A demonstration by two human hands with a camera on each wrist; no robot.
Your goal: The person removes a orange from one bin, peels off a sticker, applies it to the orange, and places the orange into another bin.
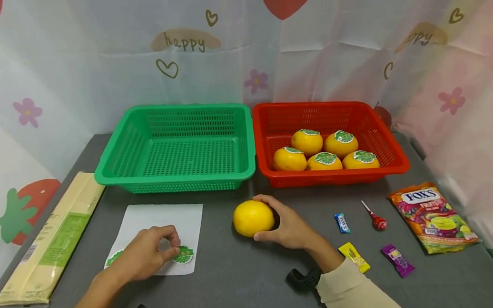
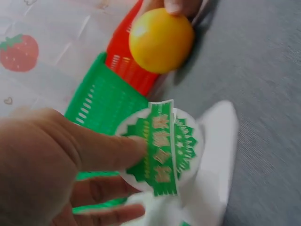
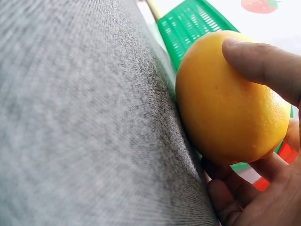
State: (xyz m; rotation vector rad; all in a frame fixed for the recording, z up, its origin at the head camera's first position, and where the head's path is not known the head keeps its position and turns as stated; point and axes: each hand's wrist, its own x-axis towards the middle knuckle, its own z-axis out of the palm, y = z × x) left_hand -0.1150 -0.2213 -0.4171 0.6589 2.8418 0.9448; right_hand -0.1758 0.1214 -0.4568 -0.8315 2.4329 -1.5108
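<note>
Yellow fruit [image 1: 253,217] sits at table centre, my right hand [image 1: 287,225] curled round it from 3 o'clock; my left hand [image 1: 146,251] pinches a green sticker [image 1: 183,255]. Only my left wrist view shows the sticker's edge lifted off its white sheet [image 2: 217,141]

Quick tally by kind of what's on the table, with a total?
Oranges: 6, five stickered in the red basket, one bare held by the right hand
Baskets: 2, red and green basket
Green stickers: 2, on the sheet; left hand pinches one
Wrapped candies: 3
Lollipop: 1
Fox's candy bag: 1
Long yellow packet: 1
Total: 16
</note>
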